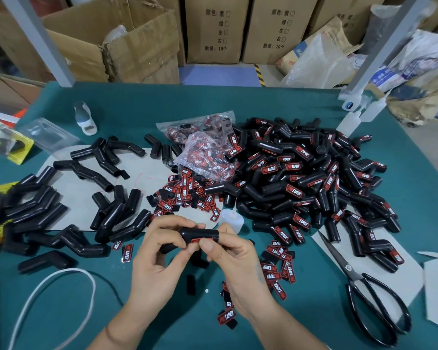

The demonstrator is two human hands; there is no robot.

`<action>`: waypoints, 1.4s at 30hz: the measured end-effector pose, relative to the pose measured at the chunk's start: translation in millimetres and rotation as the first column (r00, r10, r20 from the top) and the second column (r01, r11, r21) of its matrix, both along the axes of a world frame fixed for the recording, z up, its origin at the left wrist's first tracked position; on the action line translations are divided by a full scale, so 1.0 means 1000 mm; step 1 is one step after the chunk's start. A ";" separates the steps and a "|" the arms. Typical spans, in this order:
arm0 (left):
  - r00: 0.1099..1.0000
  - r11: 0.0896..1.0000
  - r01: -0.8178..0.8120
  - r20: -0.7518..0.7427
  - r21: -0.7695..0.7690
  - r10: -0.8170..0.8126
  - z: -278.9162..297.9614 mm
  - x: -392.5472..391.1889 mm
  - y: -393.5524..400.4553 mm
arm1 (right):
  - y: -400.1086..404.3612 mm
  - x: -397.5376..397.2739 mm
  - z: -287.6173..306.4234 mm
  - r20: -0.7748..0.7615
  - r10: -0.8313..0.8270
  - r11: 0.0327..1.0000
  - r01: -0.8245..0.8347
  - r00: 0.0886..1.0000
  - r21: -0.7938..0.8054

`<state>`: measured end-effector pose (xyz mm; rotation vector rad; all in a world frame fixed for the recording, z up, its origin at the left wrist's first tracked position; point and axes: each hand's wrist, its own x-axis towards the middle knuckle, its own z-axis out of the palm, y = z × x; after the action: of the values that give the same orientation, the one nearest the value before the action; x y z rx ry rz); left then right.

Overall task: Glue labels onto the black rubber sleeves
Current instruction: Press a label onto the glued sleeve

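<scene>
A single wide-angle camera on your head looks forward and steeply down across the green work table [301, 311], with no second view to overlap it. Your left hand [159, 251] and right hand [234, 258] sit close to the lens at lower centre, forearms entering from the bottom edge. The table fills the middle of the frame, the heap of labelled sleeves [314, 178] lying beyond your hands to the right. Farther off, along the top, the view reaches stacked cardboard boxes [215, 29] behind the table. Straight lines, such as the grey post [43, 44], lean outward near the edges.
</scene>
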<state>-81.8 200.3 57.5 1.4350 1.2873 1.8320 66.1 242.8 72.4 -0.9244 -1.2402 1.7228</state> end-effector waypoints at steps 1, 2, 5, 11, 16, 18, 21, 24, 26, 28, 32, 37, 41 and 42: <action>1.000 1.000 -0.007 -0.018 -0.003 0.007 0.000 0.000 0.000 | 0.000 0.000 0.000 0.002 0.001 1.000 -0.001 1.000 0.001; 0.999 1.000 -0.013 -0.040 -0.002 0.013 0.001 0.000 0.000 | 0.000 0.000 0.000 0.001 0.002 1.000 -0.002 1.000 0.000; 0.995 1.000 -0.021 -0.093 -0.002 0.021 0.001 -0.001 0.000 | 0.000 0.001 0.001 -0.013 0.003 1.000 -0.003 1.000 -0.016; 0.990 1.000 -0.007 -0.139 0.009 0.008 0.001 -0.003 0.000 | 0.000 0.001 0.002 -0.047 0.003 0.999 -0.005 0.999 -0.035; 0.985 1.000 -0.010 -0.173 0.017 0.013 0.003 -0.004 0.000 | 0.000 0.002 0.000 -0.048 0.020 0.999 -0.021 0.999 -0.025; 0.981 1.000 -0.016 -0.192 0.023 0.020 0.003 -0.004 0.001 | 0.000 0.002 0.000 -0.049 0.025 0.999 -0.026 0.998 -0.020; 0.979 0.999 -0.020 -0.204 0.031 0.026 0.003 -0.004 0.002 | 0.000 0.002 0.000 -0.048 0.024 1.000 -0.025 0.999 -0.015; 0.980 0.999 -0.007 -0.200 0.038 0.014 0.003 -0.004 0.002 | 0.000 0.002 -0.001 -0.051 0.023 1.000 -0.024 0.998 -0.018; 0.979 0.999 0.003 -0.205 0.043 0.006 0.003 -0.005 0.002 | 0.000 0.002 -0.001 -0.064 0.021 0.999 -0.022 0.998 -0.023; 0.977 0.999 0.003 -0.214 0.051 0.008 0.003 -0.005 0.003 | 0.000 0.002 -0.001 -0.070 0.022 0.999 -0.024 0.997 -0.026; 0.973 0.998 0.002 -0.229 0.064 0.013 0.002 -0.005 0.003 | 0.000 0.003 0.000 -0.069 0.027 0.999 -0.029 0.997 -0.020; 0.967 0.997 -0.003 -0.254 0.075 0.022 0.000 -0.006 0.003 | 0.000 0.003 -0.001 -0.054 0.028 0.999 -0.028 0.998 -0.016; 0.959 0.996 -0.018 -0.282 0.084 0.041 0.000 -0.007 0.003 | 0.000 0.003 -0.001 -0.051 0.033 0.999 -0.034 0.998 -0.018; 0.957 0.996 -0.019 -0.288 0.086 0.043 0.000 -0.006 0.003 | 0.000 0.003 -0.001 -0.051 0.032 0.999 -0.033 0.998 -0.017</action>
<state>-88.2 203.5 57.1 1.7914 1.3911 1.7591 69.3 242.9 71.0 -0.8701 -1.2152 1.7741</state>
